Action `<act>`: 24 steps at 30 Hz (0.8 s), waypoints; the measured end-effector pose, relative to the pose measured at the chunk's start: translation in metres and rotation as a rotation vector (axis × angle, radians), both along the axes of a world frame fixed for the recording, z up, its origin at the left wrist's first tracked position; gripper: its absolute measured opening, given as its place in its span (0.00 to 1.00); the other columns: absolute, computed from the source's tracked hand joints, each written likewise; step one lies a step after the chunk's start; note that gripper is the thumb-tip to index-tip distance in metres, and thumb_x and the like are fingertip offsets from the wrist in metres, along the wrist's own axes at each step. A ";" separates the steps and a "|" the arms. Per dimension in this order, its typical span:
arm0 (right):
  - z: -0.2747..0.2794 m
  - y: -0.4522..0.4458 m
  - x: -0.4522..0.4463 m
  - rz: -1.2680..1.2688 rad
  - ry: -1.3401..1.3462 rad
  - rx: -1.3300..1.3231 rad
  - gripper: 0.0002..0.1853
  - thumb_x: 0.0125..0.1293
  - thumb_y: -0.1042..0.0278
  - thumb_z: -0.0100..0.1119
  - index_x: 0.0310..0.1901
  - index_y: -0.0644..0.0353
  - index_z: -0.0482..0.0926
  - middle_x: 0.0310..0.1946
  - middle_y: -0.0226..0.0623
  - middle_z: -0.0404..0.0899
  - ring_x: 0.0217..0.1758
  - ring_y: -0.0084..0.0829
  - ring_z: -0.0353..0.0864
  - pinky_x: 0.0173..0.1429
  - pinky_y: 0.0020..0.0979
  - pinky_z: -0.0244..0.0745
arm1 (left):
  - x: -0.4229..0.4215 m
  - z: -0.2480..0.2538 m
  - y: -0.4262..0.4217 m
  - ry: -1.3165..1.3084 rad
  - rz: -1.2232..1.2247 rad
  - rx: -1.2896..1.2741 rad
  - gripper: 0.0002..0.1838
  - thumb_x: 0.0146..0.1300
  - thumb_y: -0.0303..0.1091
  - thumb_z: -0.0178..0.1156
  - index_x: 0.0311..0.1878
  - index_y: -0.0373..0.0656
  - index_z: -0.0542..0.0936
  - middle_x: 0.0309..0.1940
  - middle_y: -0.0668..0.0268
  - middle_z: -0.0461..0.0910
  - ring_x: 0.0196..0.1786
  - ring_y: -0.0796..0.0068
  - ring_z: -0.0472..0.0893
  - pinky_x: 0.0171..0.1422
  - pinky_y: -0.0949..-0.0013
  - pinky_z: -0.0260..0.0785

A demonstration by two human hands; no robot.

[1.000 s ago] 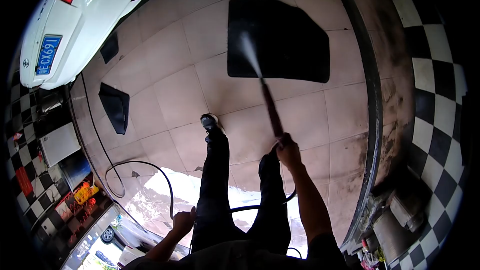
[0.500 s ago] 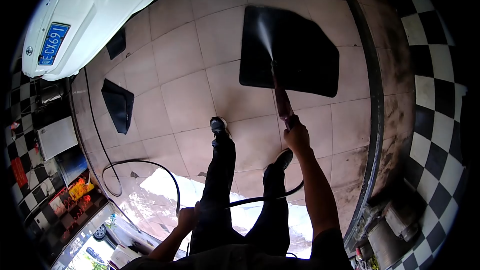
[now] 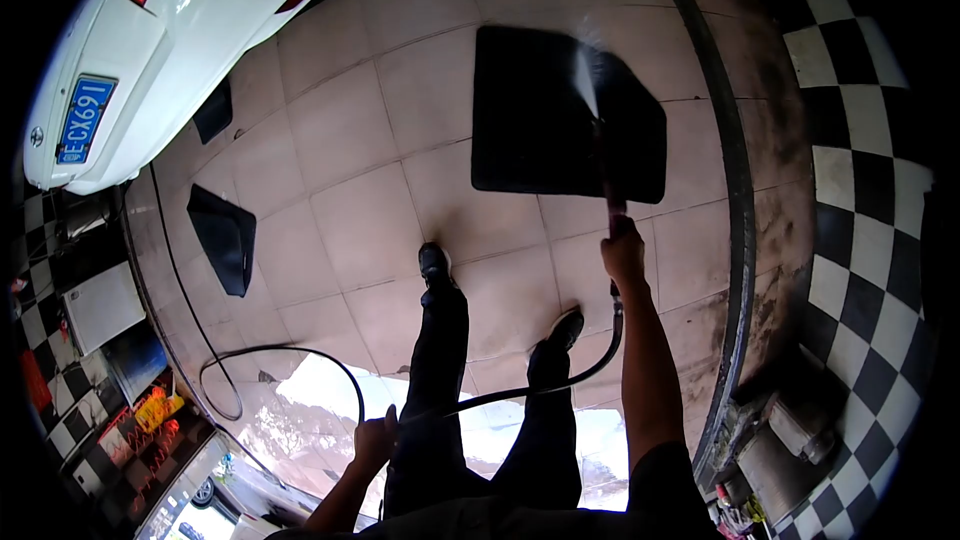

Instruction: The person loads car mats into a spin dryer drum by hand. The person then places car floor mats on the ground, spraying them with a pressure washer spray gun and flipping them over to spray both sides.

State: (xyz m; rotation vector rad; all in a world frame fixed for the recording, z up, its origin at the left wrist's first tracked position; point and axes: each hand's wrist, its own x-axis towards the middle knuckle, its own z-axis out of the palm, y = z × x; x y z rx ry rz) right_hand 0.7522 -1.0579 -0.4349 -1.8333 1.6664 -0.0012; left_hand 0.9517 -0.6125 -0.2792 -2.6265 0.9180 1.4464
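My right hand [image 3: 624, 252] is closed round the grip of a pressure washer gun [image 3: 607, 175], held out in front of me. From its nozzle a white fan of water [image 3: 586, 80] strikes the upper right part of a large black car mat [image 3: 540, 115] lying flat on the tiles. A black hose [image 3: 520, 392] runs from the gun's rear end across my legs to my left hand [image 3: 375, 440], whose fingers are wrapped round it near my left thigh. Beyond that hand the hose loops over the floor to the left.
A white car [image 3: 190, 50] stands at the upper left. Two smaller dark mats lie near it, one folded [image 3: 222, 238] and one by the bumper [image 3: 213, 112]. A dark floor channel [image 3: 738, 190] curves along the right, before a checkered wall [image 3: 865, 180]. Wet floor glares behind my feet.
The gun has swung right, and its spray has moved from the mat's upper left to its upper right. My right hand has shifted right; my left still grips the hose. The view has turned slightly.
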 end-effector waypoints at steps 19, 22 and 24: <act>0.007 0.029 -0.024 -0.133 -0.143 0.030 0.15 0.50 0.69 0.53 0.43 0.57 0.70 0.28 0.53 0.77 0.35 0.54 0.76 0.37 0.46 0.73 | 0.021 0.027 0.004 0.232 -0.109 0.352 0.23 0.65 0.47 0.40 0.34 0.36 0.76 0.13 0.59 0.75 0.19 0.57 0.77 0.24 0.58 0.68; 0.001 0.020 -0.054 -0.303 -0.104 -0.058 0.11 0.48 0.71 0.52 0.36 0.61 0.70 0.26 0.52 0.76 0.34 0.54 0.76 0.36 0.46 0.72 | 0.029 0.014 0.024 0.184 -0.392 0.170 0.20 0.60 0.42 0.47 0.43 0.32 0.70 0.14 0.58 0.75 0.19 0.57 0.77 0.22 0.58 0.67; 0.004 0.011 -0.066 -0.337 -0.076 -0.103 0.12 0.48 0.72 0.52 0.37 0.61 0.69 0.28 0.52 0.76 0.34 0.54 0.76 0.36 0.46 0.72 | 0.034 0.003 0.027 0.155 -0.458 0.119 0.22 0.56 0.38 0.52 0.47 0.28 0.66 0.14 0.57 0.75 0.18 0.57 0.77 0.20 0.58 0.67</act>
